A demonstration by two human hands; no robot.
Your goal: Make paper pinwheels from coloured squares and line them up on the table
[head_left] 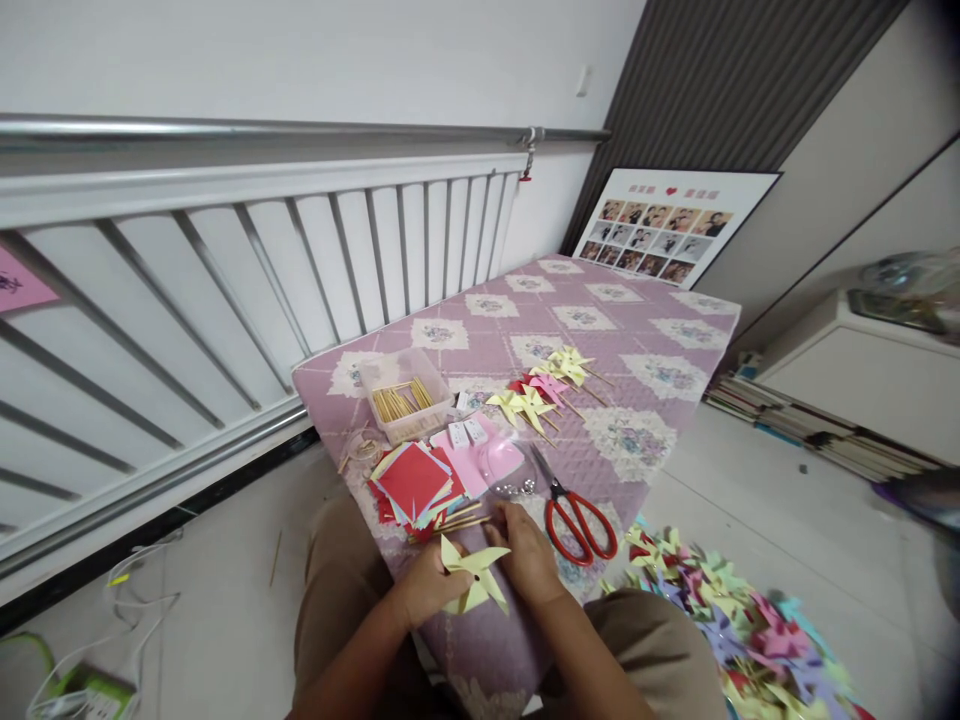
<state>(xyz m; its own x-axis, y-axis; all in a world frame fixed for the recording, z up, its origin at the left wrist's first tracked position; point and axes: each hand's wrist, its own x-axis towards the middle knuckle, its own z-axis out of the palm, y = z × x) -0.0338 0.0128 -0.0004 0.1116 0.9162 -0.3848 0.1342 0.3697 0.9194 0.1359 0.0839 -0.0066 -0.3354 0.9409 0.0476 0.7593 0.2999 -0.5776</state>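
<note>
Pale-yellow paper pinwheel (487,582): pinched near its centre by your left grip (427,590), above the bench (469,655).
Right grip (529,557): fingertips drawn together beside the stick ends; contents cannot be told.
Sticks (465,524): just beyond your left grip.
Scissors (568,496): right of your right grip.
Step in hand: judged as securing folded tips.
Next move: appears to call for steady left pressure.

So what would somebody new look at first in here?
Probably the colourful heap of pinwheels at the lower right. Next might come the scissors, with their big red handles, lying on the purple cloth. Then perhaps the pale yellow pinwheel in the left hand, at the bottom middle.
</note>
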